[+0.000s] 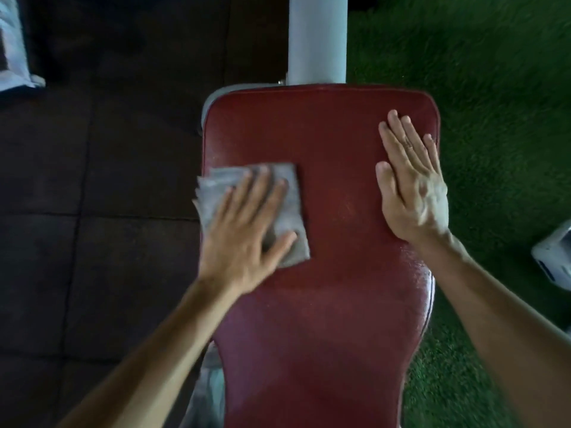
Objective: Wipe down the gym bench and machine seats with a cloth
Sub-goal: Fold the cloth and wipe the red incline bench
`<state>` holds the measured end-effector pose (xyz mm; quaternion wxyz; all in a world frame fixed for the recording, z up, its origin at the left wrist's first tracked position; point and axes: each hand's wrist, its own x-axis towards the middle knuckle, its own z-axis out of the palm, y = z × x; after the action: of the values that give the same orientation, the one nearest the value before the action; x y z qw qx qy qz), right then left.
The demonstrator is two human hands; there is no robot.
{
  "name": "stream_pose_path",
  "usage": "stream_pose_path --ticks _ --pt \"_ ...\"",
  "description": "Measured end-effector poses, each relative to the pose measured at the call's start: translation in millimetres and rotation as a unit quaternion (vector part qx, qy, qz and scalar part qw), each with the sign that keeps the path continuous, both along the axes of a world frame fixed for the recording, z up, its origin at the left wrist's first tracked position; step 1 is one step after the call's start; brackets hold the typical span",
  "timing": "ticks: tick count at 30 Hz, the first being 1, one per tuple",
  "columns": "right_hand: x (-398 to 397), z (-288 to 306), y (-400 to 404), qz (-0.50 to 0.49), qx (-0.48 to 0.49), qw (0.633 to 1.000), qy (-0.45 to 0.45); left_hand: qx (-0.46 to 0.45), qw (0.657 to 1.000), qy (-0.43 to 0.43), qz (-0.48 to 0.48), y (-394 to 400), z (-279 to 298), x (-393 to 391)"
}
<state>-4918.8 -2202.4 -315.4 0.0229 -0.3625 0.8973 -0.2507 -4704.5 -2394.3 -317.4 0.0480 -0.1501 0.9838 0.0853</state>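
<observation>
No text, label or number can be read anywhere.

- The left hand (244,230) lies flat, fingers spread, pressing a grey folded cloth (287,217) onto the red pad (327,304) at its left edge.
- The right hand (411,186) rests flat on the pad near its right edge, fingers straight and together, a ring on one finger.
- Beyond the hands, a white post (316,38) rises behind the pad.
- Dark floor tiles (92,211) lie left of the left hand; green turf (494,88) lies right of the right hand.
</observation>
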Motion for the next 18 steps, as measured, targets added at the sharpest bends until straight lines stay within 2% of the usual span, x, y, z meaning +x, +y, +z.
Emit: stream_pose_path --ticks 3,5,9,15,18 --pt "-1.5 -3.2 1.0 0.011 -0.019 1.000 -0.005 -0.020 0.985 0.027 0.170 9.5 0.2 -53.5" --pt "-4.0 -4.1 2.2 0.014 -0.033 0.999 -0.012 -0.015 0.980 0.038 0.197 39.4 -2.3 -94.0" --pt "-8.9 -2.8 6.0 0.035 -0.021 0.999 -0.033 0.011 0.994 0.045 0.102 89.8 -5.8 -109.8" --pt "0.1 4.7 5.9 0.039 0.023 0.999 -0.030 0.038 0.994 0.026 -0.103 133.1 -1.2 -10.3" --pt "17.2 5.1 14.0 0.038 0.031 0.998 -0.026 0.004 0.993 0.009 -0.116 96.1 -6.8 40.3"
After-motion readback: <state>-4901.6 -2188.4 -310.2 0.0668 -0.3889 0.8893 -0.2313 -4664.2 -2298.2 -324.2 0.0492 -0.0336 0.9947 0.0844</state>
